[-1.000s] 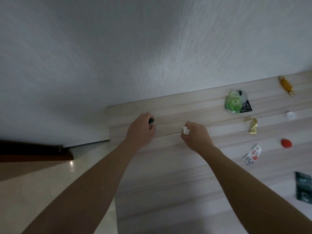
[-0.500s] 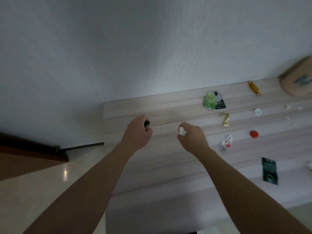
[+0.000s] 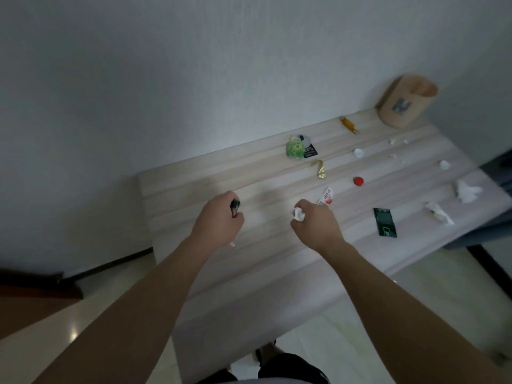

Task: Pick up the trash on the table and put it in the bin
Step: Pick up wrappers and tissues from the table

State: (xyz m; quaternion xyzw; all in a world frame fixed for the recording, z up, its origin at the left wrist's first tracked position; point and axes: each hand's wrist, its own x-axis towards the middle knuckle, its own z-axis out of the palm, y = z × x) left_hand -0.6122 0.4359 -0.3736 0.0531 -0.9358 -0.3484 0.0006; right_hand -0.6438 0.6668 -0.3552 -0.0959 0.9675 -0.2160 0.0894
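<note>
My left hand [image 3: 219,224] is closed around a dark green wrapper [image 3: 235,207] above the left part of the pale wooden table [image 3: 249,261]. My right hand [image 3: 318,224] is clenched on a crumpled white paper [image 3: 298,213] at mid table. The tan bin [image 3: 406,105] stands at the far right corner against the wall. Loose trash lies to the right: a green packet [image 3: 295,146], a gold wrapper [image 3: 320,169], a red and white sachet [image 3: 327,195], a red cap [image 3: 358,180], a dark green packet [image 3: 384,222], an orange candy [image 3: 349,124].
White tissues [image 3: 466,191] and a second tissue wad [image 3: 439,212] lie near the table's right edge, with a white cap [image 3: 358,153] and small white scraps [image 3: 397,140] farther back. A white wall runs behind. A dark object [image 3: 498,173] sits beyond the right edge.
The view has swung right and pulled back, so the bin and more trash have come into sight. Both hands stay closed on their pieces and sit further from the table's back edge.
</note>
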